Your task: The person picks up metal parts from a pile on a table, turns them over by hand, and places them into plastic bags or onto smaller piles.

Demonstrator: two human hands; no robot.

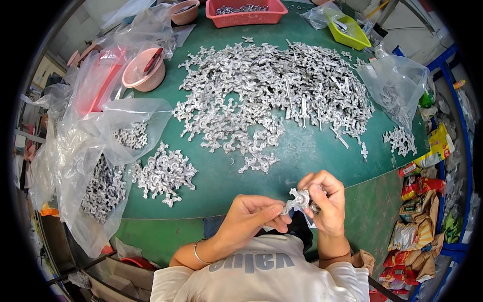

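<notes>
Just over the table's near edge, my two hands meet around small silver metal castings. My left hand pinches the lower left end of one casting between thumb and fingertips. Curled fingers of my right hand grip the casting's other side, and more grey metal pieces show partly inside that palm. A large heap of like castings spreads over the green table in front of me. A smaller pile lies to the left of my hands.
Clear plastic bags with castings line the left side. A pink bowl holds a red-handled tool. At the back stand a red basket of parts and a yellow-green tray. Right are another bag, a small pile and snack packets.
</notes>
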